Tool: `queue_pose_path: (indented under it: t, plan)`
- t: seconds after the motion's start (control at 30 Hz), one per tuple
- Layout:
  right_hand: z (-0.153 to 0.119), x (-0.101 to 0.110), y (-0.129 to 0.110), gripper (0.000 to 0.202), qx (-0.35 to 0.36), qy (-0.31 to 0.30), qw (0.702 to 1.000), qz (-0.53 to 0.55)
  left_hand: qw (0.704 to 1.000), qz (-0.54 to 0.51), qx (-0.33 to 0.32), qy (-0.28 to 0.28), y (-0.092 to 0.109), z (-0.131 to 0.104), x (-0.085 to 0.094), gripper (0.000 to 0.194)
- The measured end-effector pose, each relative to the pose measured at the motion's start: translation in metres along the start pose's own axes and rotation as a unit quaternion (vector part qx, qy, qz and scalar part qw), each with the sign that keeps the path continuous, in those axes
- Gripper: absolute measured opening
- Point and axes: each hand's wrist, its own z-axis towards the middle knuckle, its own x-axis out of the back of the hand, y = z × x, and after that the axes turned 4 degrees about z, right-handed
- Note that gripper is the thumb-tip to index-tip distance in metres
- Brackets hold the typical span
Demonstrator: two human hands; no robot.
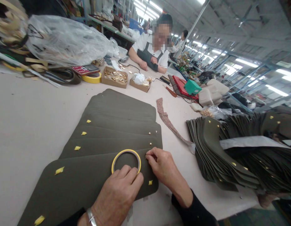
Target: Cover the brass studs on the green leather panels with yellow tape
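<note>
My left hand [120, 191] is closed on a roll of yellow tape [113, 158], which stands over the nearest dark olive panel [89, 175]. At that panel's right end, my right hand [164, 163] pinches at the surface with thumb and forefinger; what lies between the fingertips is too small to make out. A yellow tape piece [150, 182] is stuck just below, and another yellow piece [59, 170] sits at the panel's left end. Behind it, more panels [122, 110] overlap in a fanned row. Small metal studs [150, 144] show on their right side.
Stacks of olive panels [206, 150] lie at right. A brown strip [170, 122] crosses the table. Farther back are a box of gold metal parts [114, 77], a second tape roll [92, 78], a plastic bag [65, 40] and a green box [192, 87]. A co-worker [147, 53] leans on the far edge.
</note>
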Motion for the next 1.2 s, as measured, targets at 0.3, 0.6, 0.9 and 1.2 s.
queue_pose_path:
  t: [0.3,0.6,0.9,1.2]
  plan:
    - [-0.015,0.020,0.010,0.015,0.174,0.030,0.980,-0.093,1.000,-0.007,0.006,-0.004,0.001,-0.001,0.001,0.011]
    - [-0.001,0.014,0.001,0.015,0.241,-0.120,0.918,-0.293,1.000,-0.002,0.006,-0.003,0.002,-0.001,0.002,0.010]
    - [0.006,0.014,-0.012,0.021,0.038,-0.083,0.984,-0.153,0.992,-0.023,-0.012,0.120,-0.004,-0.003,0.007,0.022]
    - [-0.048,0.022,-0.020,0.016,0.088,0.007,0.994,0.062,0.954,-0.123,-0.024,0.273,-0.013,-0.010,0.021,0.025]
